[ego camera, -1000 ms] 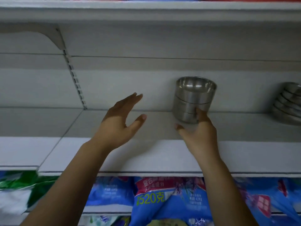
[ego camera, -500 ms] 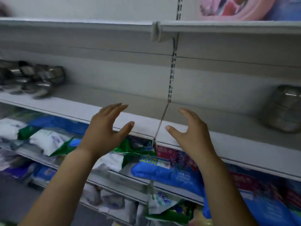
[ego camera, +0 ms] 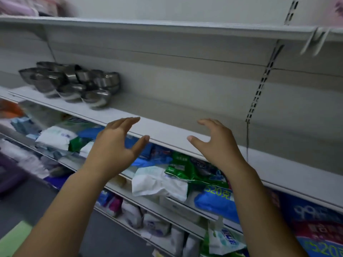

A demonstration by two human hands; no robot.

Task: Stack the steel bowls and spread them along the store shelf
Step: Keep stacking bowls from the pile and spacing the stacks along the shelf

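left hand (ego camera: 113, 147) spread wide, holding nothing | right hand (ego camera: 218, 145) likewise wide, holding nothing | steel bowls (ego camera: 74, 83) clustered, blurred, far left on store shelf (ego camera: 167, 134), well apart from both hands | packaged goods (ego camera: 185, 175) crowding lower shelves | slotted upright (ego camera: 259, 86) at right
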